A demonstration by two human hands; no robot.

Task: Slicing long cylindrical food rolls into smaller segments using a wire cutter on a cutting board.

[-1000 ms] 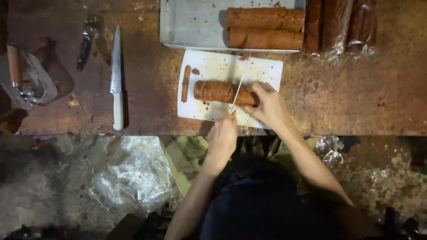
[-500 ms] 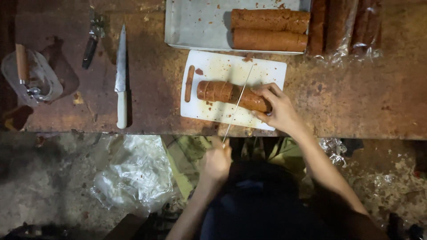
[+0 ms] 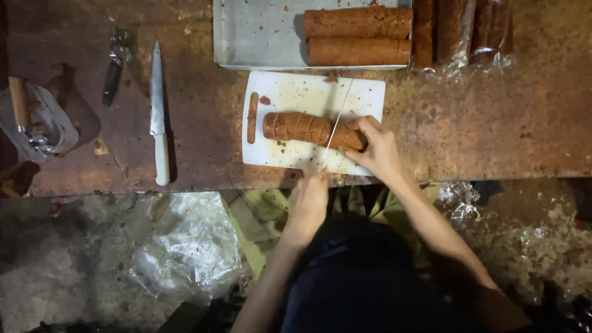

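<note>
A brown log-shaped roll (image 3: 302, 127) lies on a white cutting board (image 3: 290, 92), its left part cut into several slices. My right hand (image 3: 377, 150) presses on the roll's right end. My left hand (image 3: 308, 197) grips the handle of a thin-bladed knife (image 3: 336, 120) at the board's near edge; the blade runs across the roll just left of my right hand's fingers. A thin brown strip (image 3: 251, 117) lies along the board's left side.
A metal tray (image 3: 259, 37) behind the board holds two more brown rolls (image 3: 357, 37). Plastic-wrapped rolls (image 3: 462, 31) lie to its right. A white-handled knife (image 3: 158, 117), a small tool (image 3: 114, 68) and a scraper-like tool (image 3: 31, 120) lie on the left. Crumpled plastic (image 3: 185, 246) is on the floor.
My left hand dropped below the table edge, then came back up to the board's edge with the knife. The blade now sits across the roll. My right hand stays on the roll.
</note>
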